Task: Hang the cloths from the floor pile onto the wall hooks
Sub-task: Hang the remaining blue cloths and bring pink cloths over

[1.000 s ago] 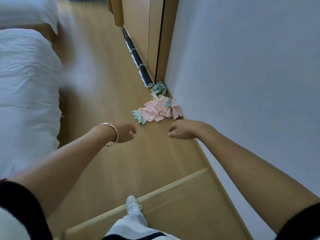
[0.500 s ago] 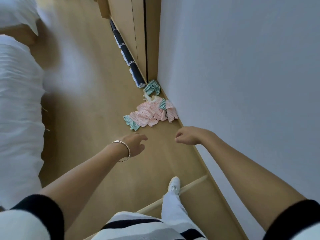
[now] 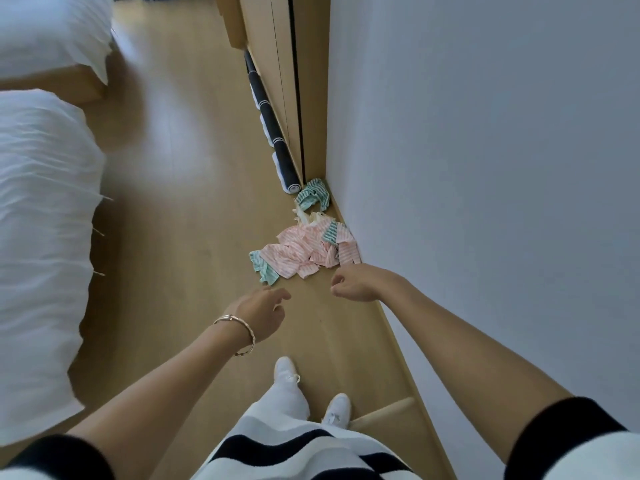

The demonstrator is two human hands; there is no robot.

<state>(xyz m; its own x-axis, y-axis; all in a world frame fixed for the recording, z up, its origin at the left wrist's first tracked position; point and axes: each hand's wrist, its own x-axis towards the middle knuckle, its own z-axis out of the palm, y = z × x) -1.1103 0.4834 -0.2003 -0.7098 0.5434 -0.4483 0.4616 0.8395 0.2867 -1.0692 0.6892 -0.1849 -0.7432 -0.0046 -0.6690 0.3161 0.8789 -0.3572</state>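
The cloths (image 3: pixel 308 252) lie heaped on the floor (image 3: pixel 194 237) against the wall (image 3: pixel 485 168). The left hand (image 3: pixel 263 313) and right hand (image 3: pixel 356 284) stretch toward them, fingers loosely curled and empty, likely readying a pick-up. No hooks are in view.

I see the cloth pile (image 3: pixel 308 247) crumpled on the floor (image 3: pixel 194 237) against the wall (image 3: pixel 467 202): pink-striped cloths (image 3: pixel 298 254) mid-heap, a green-striped cloth (image 3: pixel 313 197) at its 12 o'clock, a teal cloth (image 3: pixel 264 269) at 8 o'clock.
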